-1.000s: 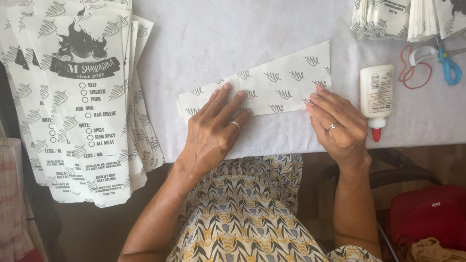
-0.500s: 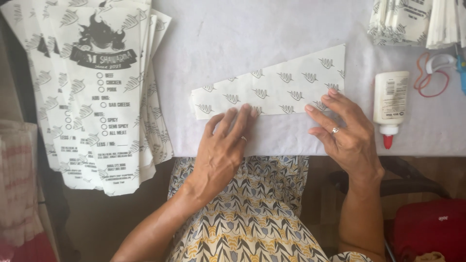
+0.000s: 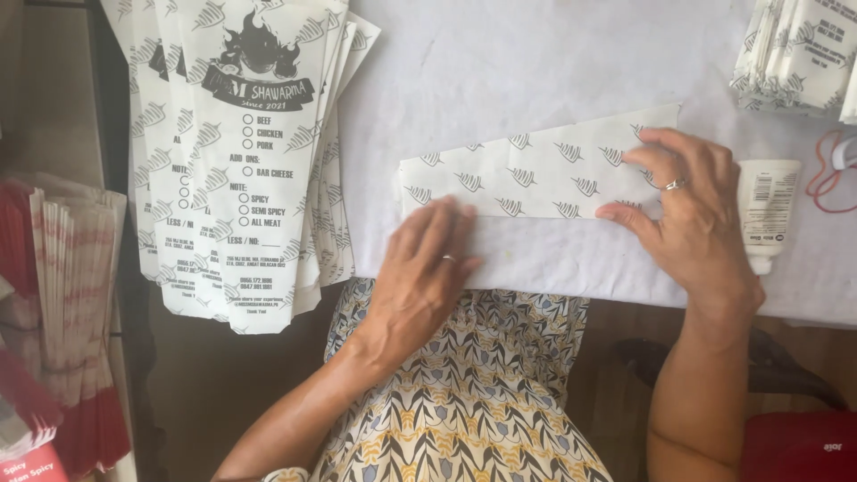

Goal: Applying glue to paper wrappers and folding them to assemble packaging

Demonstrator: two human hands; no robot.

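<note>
A folded white paper sheet (image 3: pixel 536 174) printed with small leaf marks lies on the white table cover (image 3: pixel 536 62), tapering toward the left. My left hand (image 3: pixel 424 272) lies flat with fingers spread, pressing the sheet's lower left edge. My right hand (image 3: pixel 692 210) presses the sheet's right end with its fingertips, a ring on one finger. Neither hand grips anything.
A fanned stack of printed white paper bags (image 3: pixel 241 152) overhangs the table's left edge. A white glue bottle (image 3: pixel 766 214) lies right of my right hand. More printed bags (image 3: pixel 799 54) sit at the top right, a red loop (image 3: pixel 826 183) beside them. Red-and-white packets (image 3: pixel 62 303) stand at far left.
The view has shifted, so the sheet sits further right in frame. My right hand has moved up over the sheet's right end; my left hand still presses the lower left edge.
</note>
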